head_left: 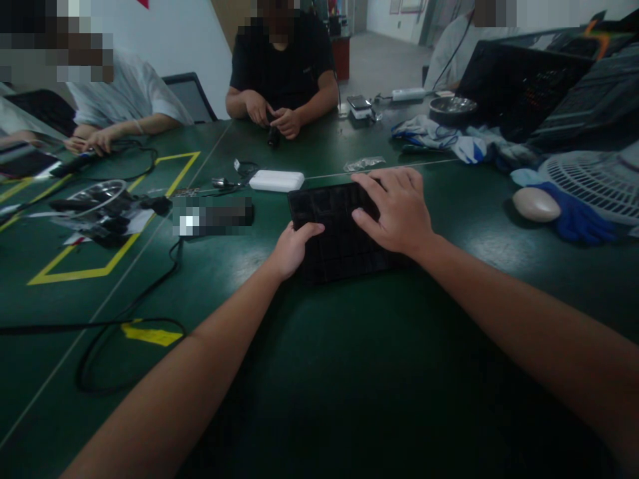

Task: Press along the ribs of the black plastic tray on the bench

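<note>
A flat, dark rectangular case [334,236] with a grid of square panels lies low over the green table [319,372], tilted a little; what kind of case it is I cannot make out. My left hand [292,251] holds its left edge, thumb on the upper face and the other fingers hidden beneath. Over the upper right part rests my right hand [399,209], thumb on the face and bent fingers along the far edge. Just beyond the case sits a white power bank [277,180], touched by neither hand.
Black cables [130,309] loop at the left, near a clear bowl of parts [100,199]. At the right are a pale oval object [536,204], a blue glove [582,216] and a fan [589,179]. A person in black [282,73] handles something dark across the table.
</note>
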A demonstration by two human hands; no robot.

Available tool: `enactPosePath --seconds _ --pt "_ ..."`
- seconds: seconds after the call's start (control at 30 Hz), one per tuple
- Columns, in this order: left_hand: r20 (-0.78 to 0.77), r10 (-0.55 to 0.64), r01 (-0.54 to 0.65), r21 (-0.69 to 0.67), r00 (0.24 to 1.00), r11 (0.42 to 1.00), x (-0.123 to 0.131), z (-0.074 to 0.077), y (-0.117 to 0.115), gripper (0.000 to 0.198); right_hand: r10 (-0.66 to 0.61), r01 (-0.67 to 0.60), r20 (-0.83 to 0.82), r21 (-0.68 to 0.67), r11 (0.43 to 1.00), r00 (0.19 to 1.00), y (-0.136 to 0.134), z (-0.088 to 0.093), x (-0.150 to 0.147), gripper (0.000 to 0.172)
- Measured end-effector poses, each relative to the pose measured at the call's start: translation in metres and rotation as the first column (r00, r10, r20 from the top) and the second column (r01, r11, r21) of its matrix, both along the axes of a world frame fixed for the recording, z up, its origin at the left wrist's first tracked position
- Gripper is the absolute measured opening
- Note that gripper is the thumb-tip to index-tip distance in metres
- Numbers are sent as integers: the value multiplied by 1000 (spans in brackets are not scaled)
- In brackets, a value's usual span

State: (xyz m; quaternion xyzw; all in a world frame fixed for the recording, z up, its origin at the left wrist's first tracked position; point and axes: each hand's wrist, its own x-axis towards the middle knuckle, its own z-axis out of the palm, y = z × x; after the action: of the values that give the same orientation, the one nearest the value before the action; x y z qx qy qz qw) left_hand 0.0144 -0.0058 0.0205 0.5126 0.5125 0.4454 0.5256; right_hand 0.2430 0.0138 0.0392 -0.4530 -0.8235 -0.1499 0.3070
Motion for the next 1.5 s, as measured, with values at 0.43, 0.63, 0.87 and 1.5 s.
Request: enactPosePath --seconds 0.43,0.63,0.87,1.5 --pt "74 -6 7 -14 997 1000 1 -1 0 43 -8 8 0 12 1000 1000 0 0 0 56" --pt "56 8 -7 -16 998 1000 2 1 -1 47 -2 2 -2 10 1000 1000 0 0 0 58" --pt "33 10 -10 -15 999 1000 3 2 -3 47 11 -11 -13 2 1000 1000 0 0 1 56" --pt "30 1 0 -22 1000 1000 3 3 -3 48 -3 3 -13 -6 1000 1000 0 0 0 57"
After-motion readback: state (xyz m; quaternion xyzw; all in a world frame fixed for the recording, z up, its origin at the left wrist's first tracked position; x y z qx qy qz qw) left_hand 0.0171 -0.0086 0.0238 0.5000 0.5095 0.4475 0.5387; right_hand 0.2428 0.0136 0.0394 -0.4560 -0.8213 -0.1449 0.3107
